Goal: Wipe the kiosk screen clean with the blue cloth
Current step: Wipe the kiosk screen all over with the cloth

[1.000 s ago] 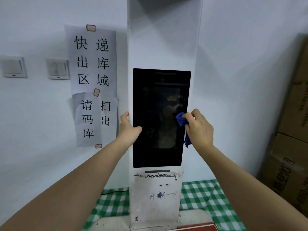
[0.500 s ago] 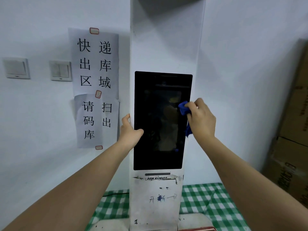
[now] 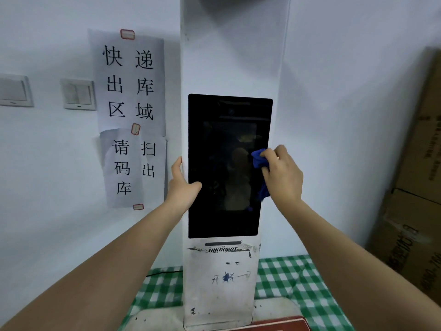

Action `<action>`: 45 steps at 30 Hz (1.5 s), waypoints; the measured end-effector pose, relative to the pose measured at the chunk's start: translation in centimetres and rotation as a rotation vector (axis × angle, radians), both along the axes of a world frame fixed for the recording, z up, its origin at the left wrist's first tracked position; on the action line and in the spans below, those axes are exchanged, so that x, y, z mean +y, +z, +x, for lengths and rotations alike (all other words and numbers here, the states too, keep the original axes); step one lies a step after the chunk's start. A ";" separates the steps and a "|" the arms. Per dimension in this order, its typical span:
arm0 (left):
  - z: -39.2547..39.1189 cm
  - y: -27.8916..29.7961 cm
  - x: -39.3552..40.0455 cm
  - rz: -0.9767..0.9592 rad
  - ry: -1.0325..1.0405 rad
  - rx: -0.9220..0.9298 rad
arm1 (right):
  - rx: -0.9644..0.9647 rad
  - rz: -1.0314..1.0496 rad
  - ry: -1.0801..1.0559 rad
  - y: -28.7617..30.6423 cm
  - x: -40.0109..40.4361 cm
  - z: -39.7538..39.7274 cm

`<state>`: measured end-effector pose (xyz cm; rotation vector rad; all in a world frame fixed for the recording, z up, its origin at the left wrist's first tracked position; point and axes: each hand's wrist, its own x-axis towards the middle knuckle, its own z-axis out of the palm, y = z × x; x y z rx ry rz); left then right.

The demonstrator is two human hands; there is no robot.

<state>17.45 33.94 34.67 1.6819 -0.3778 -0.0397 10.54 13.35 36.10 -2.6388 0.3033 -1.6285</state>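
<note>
A tall white kiosk (image 3: 229,56) stands against the wall, with a black upright screen (image 3: 219,168) set in its front. My right hand (image 3: 282,175) grips a bunched blue cloth (image 3: 259,158) and presses it against the screen's right edge at mid height; a tail of the cloth hangs below the palm. My left hand (image 3: 182,187) clasps the kiosk's left side, fingers behind the edge and thumb lying on the screen's left border.
Two paper signs (image 3: 132,115) with Chinese characters are taped to the wall left of the kiosk, beside two light switches (image 3: 77,94). Stacked cardboard boxes (image 3: 412,187) fill the right. The kiosk base stands on a green checked tablecloth (image 3: 298,283).
My right hand with the cloth rose along the screen's right edge, then stayed near that height. My left hand kept its hold on the kiosk's left side.
</note>
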 end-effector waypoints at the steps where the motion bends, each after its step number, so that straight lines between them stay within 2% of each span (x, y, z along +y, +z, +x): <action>1: 0.1 -0.1 0.1 0.005 -0.005 -0.001 | 0.016 -0.006 0.008 -1.0 0.1 0.1; 7: 0.3 -0.3 0.2 0.003 -0.009 -0.005 | 0.178 -0.099 0.009 -3.3 -0.5 -0.2; 9: 0.3 -0.4 0.2 0.000 -0.009 -0.009 | 0.153 -0.065 0.018 -2.4 -0.9 -0.5; 12: 0.4 -0.4 0.1 -0.003 -0.004 -0.016 | -0.002 0.064 0.033 -2.2 -0.7 -0.4; 17: 0.6 -0.6 0.0 -0.008 0.010 -0.036 | -0.087 0.177 0.060 -4.6 1.1 1.0; 19: 0.7 -0.7 0.0 -0.009 0.012 -0.044 | -0.082 0.193 0.076 -5.4 1.9 1.3; 24: 0.8 -0.8 0.1 -0.009 0.012 -0.041 | 0.030 0.065 0.100 -5.2 0.9 0.5; 29: 0.9 -0.9 0.0 -0.004 0.022 -0.040 | -0.102 0.327 0.032 -4.6 1.2 1.1; 32: 0.8 -0.9 0.0 0.005 0.021 -0.046 | -0.109 0.391 0.046 -5.4 3.3 1.9; 38: 0.9 -0.9 0.1 0.010 0.016 -0.041 | 0.030 0.164 0.083 -4.7 2.5 1.1; 42: 1.0 -1.1 0.2 0.017 0.012 -0.043 | -0.120 0.449 0.006 -3.6 2.1 1.2; 45: 1.0 -1.1 0.2 0.016 0.006 -0.041 | -0.119 0.444 0.023 -4.0 4.5 2.1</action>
